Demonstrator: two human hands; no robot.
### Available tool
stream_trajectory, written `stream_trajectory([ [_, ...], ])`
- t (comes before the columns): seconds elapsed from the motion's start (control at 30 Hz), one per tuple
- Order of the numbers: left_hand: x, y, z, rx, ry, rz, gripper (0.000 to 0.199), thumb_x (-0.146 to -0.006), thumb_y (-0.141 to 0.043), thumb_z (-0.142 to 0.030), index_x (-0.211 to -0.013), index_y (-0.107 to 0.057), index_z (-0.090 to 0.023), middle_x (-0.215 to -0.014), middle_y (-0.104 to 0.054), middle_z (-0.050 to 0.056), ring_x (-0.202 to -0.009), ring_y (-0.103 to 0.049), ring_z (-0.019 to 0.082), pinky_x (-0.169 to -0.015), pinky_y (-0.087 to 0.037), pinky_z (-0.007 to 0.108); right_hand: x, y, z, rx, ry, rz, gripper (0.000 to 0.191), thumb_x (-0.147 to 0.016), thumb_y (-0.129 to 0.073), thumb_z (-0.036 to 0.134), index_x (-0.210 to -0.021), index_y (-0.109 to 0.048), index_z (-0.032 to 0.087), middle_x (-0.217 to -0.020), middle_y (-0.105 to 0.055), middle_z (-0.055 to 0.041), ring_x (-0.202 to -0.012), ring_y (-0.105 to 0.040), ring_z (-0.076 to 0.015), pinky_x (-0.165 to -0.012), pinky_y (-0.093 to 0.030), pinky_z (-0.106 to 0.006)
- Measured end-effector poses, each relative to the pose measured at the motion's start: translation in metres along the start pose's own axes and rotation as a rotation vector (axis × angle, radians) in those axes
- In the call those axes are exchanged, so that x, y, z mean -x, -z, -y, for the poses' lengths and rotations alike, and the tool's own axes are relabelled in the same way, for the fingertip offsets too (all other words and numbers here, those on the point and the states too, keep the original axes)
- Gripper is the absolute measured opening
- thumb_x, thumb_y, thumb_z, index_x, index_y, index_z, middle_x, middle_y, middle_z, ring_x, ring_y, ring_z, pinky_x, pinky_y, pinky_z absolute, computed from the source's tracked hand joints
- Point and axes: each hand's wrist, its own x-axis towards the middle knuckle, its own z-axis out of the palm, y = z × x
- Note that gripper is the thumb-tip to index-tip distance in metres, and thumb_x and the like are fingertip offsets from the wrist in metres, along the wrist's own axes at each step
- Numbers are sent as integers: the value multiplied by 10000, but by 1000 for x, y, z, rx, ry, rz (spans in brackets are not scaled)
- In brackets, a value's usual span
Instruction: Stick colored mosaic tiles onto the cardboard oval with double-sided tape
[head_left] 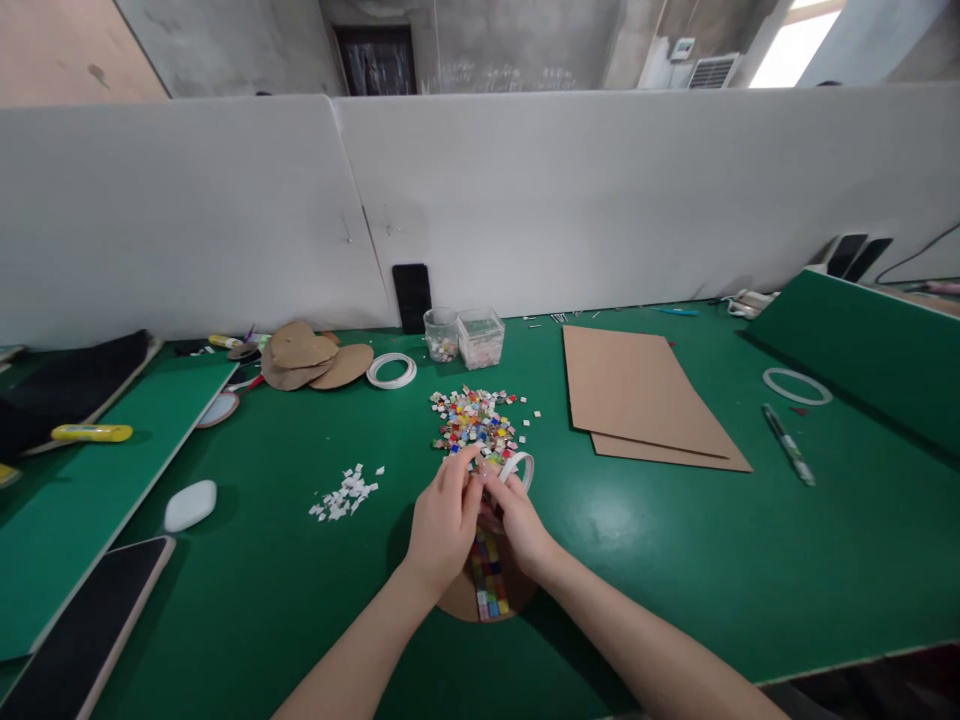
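My left hand (442,522) and my right hand (526,532) meet over the near side of a heap of small coloured mosaic tiles (474,418). Both are closed, fingertips pinched close together. A white ring that looks like a roll of tape (528,468) sticks up from the fingers of my right hand. What my left fingertips pinch is hidden. Below my hands lies a round cardboard disc (454,602), with a band of coloured tiles (490,585) in rows down its middle. My hands cover its far part.
White paper scraps (346,497) lie left of the heap. Behind it stand a clear cup (441,338) and a clear box (481,340). Cardboard discs (289,358) and a white tape roll (391,371) are back left; cardboard sheets (637,390) and a pen (789,446) are right.
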Motion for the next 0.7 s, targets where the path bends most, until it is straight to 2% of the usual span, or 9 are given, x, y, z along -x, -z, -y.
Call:
stream_trajectory([
  [0.17, 3, -3, 0, -76, -43, -6, 330, -908, -313, -241, -1220, -420, -218, -1166, -562, 98, -1040, -552, 218, -804, -460, 317, 0, 1, -2, 58, 23, 10, 315, -637, -664, 481, -680, -521, 204, -573, -460, 48, -493, -417, -95, -458, -327, -211],
  [0.27, 3, -5, 1, -60, -40, -7, 334, -914, -293, -231, -1225, -414, -205, -1145, -558, 106, -1037, -550, 213, -804, -466, 313, -2, 3, -4, 113, 75, 20, 310, -653, -649, 494, -697, -550, 204, -677, -542, 10, -634, -510, -141, -574, -400, -241],
  [0.37, 2, -7, 1, -34, -30, 2, 336, -921, -283, -239, -1233, -403, -202, -1146, -543, 111, -1046, -540, 212, -815, -463, 317, -3, 4, -6, 148, 128, 35, 301, -688, -623, 495, -701, -572, 199, -706, -559, -2, -696, -521, -156, -654, -411, -260],
  [0.6, 2, -8, 2, 74, 7, 4, 307, -924, -297, -267, -1200, -420, -214, -1170, -529, 95, -1073, -518, 208, -859, -440, 322, -1, 5, -5, 174, 156, 51, 289, -720, -609, 477, -681, -576, 193, -585, -461, 28, -603, -447, -130, -572, -375, -239],
  [0.7, 1, -8, 0, 148, 30, -13, 284, -922, -313, -273, -1174, -435, -223, -1162, -535, 81, -1067, -518, 195, -883, -424, 318, 1, 4, -3, 136, 130, 24, 290, -692, -631, 484, -695, -576, 200, -609, -487, 24, -597, -456, -129, -562, -379, -238],
])
